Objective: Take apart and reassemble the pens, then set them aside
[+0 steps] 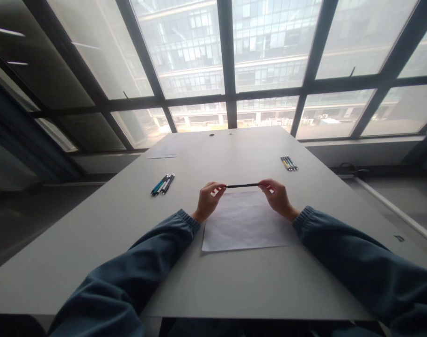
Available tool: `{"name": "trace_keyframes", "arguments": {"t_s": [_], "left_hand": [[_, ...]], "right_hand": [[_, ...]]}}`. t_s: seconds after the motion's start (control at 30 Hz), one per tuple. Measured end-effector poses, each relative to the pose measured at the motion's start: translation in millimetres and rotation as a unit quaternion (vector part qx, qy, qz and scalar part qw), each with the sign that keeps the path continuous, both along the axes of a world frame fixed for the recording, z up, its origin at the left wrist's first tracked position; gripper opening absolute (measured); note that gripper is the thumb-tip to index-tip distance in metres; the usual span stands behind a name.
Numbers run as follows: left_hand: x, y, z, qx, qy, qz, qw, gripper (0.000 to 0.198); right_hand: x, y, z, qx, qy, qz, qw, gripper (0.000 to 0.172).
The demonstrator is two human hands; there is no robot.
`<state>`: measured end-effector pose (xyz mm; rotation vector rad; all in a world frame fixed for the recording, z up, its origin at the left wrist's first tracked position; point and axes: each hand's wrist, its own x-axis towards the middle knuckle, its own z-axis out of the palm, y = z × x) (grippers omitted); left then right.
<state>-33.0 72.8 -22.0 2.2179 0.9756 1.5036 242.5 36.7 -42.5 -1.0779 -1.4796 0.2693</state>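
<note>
A slim black pen (242, 186) is stretched level between my two hands, above the far edge of a white sheet of paper (246, 222). My left hand (209, 199) pinches its left end between thumb and fingers. At the opposite end, my right hand (277, 198) grips the tip in a similar pinch. The paper lies flat on the white table (255, 281), between my forearms. Left of my left hand rests a small bunch of pens (163, 184), some dark, some teal. Beyond my right hand sits a row of several pens (289, 163), one of them yellowish.
More papers (169, 146) lie toward the table's far left. Two small dark round spots (212, 135) show near the far end. Large windows with dark frames (230, 61) rise behind the table. A white pipe (392, 206) runs along the floor at right.
</note>
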Motion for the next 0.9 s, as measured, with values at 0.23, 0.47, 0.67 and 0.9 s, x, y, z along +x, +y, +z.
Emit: {"name": "trace_keyframes", "arguments": {"t_s": [0.23,0.47,0.67,0.9], "left_hand": [[0.4,-2.4,3.0,0.008,0.0,0.006,1.0,0.012],[0.3,-2.2,3.0,0.016,0.004,0.006,1.0,0.013],[0.8,-2.7,3.2,0.015,0.004,0.007,1.0,0.013],[1.3,-2.8,3.4,0.018,-0.001,0.006,1.0,0.014]], "right_hand": [[-0.4,-0.9,1.1,0.005,-0.004,0.0,1.0,0.014],[-1.0,-1.2,1.5,0.003,-0.007,-0.004,1.0,0.015],[0.0,-1.5,1.3,0.0,-0.006,0.001,1.0,0.014],[-0.2,-2.7,0.4,-0.006,-0.001,0.007,1.0,0.015]]}}
